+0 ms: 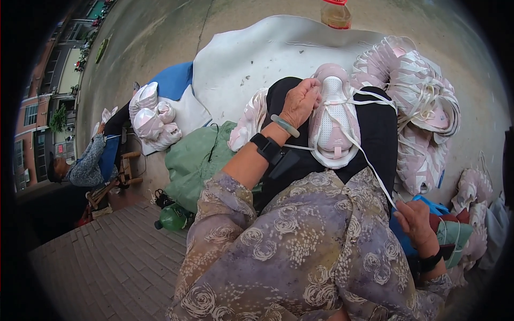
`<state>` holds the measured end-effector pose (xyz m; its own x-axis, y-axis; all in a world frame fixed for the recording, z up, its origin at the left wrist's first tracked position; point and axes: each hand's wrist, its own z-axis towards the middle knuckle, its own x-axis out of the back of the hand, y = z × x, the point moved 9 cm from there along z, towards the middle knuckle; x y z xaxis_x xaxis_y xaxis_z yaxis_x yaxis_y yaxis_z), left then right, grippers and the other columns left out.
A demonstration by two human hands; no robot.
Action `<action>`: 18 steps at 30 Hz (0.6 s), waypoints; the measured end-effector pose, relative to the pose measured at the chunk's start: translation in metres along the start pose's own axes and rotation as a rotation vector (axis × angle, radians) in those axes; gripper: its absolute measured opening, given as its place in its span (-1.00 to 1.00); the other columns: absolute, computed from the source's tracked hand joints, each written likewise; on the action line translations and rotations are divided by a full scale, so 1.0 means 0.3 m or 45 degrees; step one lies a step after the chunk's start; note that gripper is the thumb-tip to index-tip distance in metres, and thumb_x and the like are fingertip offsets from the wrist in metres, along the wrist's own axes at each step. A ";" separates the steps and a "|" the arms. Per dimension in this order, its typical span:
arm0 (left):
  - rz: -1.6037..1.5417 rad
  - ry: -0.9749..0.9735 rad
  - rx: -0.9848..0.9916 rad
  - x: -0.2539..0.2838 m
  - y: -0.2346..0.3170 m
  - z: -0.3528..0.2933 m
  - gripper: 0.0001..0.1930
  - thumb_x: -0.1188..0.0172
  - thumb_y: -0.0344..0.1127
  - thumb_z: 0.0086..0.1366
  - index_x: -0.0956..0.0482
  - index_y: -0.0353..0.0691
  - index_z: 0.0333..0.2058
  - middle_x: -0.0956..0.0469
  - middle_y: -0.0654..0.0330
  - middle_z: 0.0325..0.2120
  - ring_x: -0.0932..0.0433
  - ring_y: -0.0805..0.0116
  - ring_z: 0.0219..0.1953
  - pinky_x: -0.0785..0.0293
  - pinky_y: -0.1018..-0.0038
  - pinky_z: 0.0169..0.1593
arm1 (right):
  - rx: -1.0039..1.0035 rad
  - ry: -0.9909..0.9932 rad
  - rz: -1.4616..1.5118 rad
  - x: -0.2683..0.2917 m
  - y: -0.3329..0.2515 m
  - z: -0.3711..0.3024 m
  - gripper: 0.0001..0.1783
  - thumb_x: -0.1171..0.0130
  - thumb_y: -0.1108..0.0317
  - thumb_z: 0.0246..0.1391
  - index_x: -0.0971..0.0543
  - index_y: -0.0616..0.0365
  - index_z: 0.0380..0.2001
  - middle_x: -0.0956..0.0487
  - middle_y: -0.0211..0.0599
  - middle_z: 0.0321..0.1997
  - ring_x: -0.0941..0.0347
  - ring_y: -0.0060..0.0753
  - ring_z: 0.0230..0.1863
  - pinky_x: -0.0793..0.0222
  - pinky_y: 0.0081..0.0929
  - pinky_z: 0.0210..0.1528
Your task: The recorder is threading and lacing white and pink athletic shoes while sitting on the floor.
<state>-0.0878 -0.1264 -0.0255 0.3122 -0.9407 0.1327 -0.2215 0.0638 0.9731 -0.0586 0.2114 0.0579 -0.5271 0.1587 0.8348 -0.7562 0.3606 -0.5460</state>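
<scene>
A pink and white shoe upper [334, 125] lies on my dark-trousered lap, its rounded toe pointing away from me. White lace is threaded loosely across its perforated middle. At the upper's left edge, near the toe, my left hand [301, 104] has its fingers curled together; what is between them is hidden. Out to the lower right, my right hand [415, 222] pinches a white shoelace [376, 172], which runs taut from the upper. Another stretch of lace trails over my right thigh, and one more passes leftward behind my left wrist.
Bundled pink-white uppers [423, 88] are heaped at the right; another pile [155, 117] sits left. A white sheet [262, 53] covers the ground ahead, with a capped bottle [336, 15] beyond. Green cloth [195, 160] and a green bottle [172, 216] lie left. Another person [93, 158] sits far left.
</scene>
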 end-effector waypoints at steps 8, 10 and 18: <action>0.860 0.255 -0.597 -0.028 0.192 -0.018 -0.58 -0.18 -0.24 0.00 -0.37 -0.26 -0.15 -0.46 0.11 -0.32 -0.43 0.21 -0.27 -0.37 0.37 -0.16 | -0.029 0.569 0.435 0.055 0.086 0.487 -0.75 -0.14 0.49 -0.11 -0.44 0.22 -0.27 -0.44 -0.23 -0.53 -0.39 -0.30 -0.56 -0.30 -0.49 -0.49; 0.876 0.181 -0.513 -0.063 0.184 0.002 -0.42 -0.23 -0.18 -0.10 -0.31 -0.25 -0.07 -0.38 0.00 -0.14 -0.33 0.04 -0.08 -0.25 0.26 0.00 | -0.062 0.478 0.436 0.003 0.098 0.603 -0.62 -0.18 0.39 -0.13 -0.41 0.18 -0.17 -0.44 -0.30 -0.55 -0.37 -0.33 -0.59 -0.29 -0.51 -0.53; 0.981 0.010 -0.385 -0.096 0.120 0.038 -0.06 -0.35 -0.02 -0.24 -0.09 -0.31 0.09 -0.16 -0.08 0.07 -0.17 -0.05 0.07 -0.08 0.24 0.15 | -0.158 -0.072 0.258 -0.079 0.080 0.750 -0.15 -0.31 0.09 -0.29 -0.21 0.23 0.07 -0.45 -0.09 -0.20 -0.40 -0.13 -0.15 -0.30 -0.27 -0.12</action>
<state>-0.1153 -0.1008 0.0035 0.1816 -0.5944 0.7834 -0.1182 0.7776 0.6175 -0.1514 0.0094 0.0093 -0.6867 0.1887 0.7021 -0.5814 0.4373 -0.6861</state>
